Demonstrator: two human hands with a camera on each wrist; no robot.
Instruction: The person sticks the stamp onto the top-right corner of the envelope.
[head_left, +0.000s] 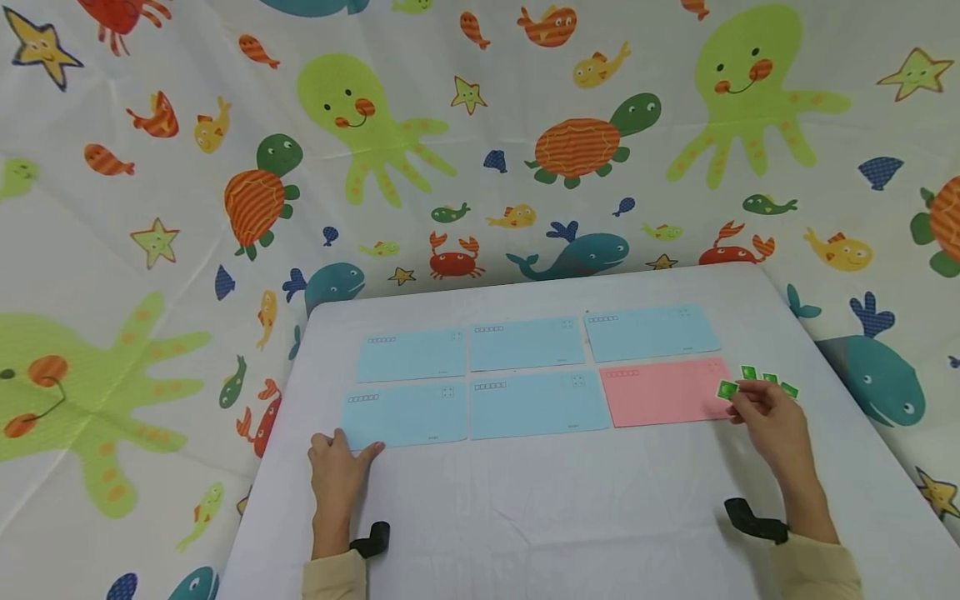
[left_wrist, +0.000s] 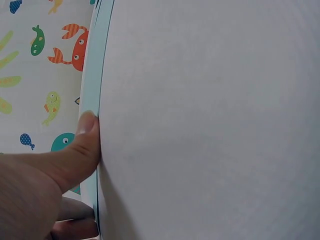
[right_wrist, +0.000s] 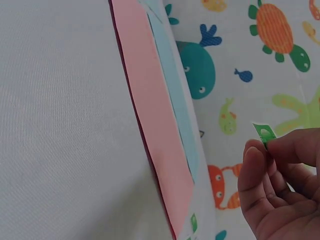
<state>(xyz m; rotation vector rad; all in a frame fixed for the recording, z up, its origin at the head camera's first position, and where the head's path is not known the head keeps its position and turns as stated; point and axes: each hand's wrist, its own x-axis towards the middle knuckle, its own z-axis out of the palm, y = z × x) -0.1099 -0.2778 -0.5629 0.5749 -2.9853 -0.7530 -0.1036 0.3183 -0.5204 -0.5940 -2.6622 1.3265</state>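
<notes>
My left hand [head_left: 336, 473] rests at the lower left corner of a blue envelope [head_left: 405, 414], thumb spread along its bottom edge. In the left wrist view the thumb [left_wrist: 85, 145] lies on the envelope's edge [left_wrist: 102, 60]. Pinched between the thumb and fingers of my right hand [head_left: 776, 425] is a small green stamp [head_left: 727, 390], held up near the right end of a pink envelope [head_left: 663, 396]. The right wrist view shows that stamp [right_wrist: 265, 132] at the fingertips, raised above the table. Several more green stamps [head_left: 748, 372] lie just beyond this hand, partly covered by it.
More blue envelopes [head_left: 540, 407] lie in two rows with the pink one, each with printed boxes at the corners. They are on a table with a white cloth [head_left: 540, 517]. Behind it hangs a sea-animal curtain [head_left: 495, 125]. Black straps [head_left: 753, 523] sit at the wrists.
</notes>
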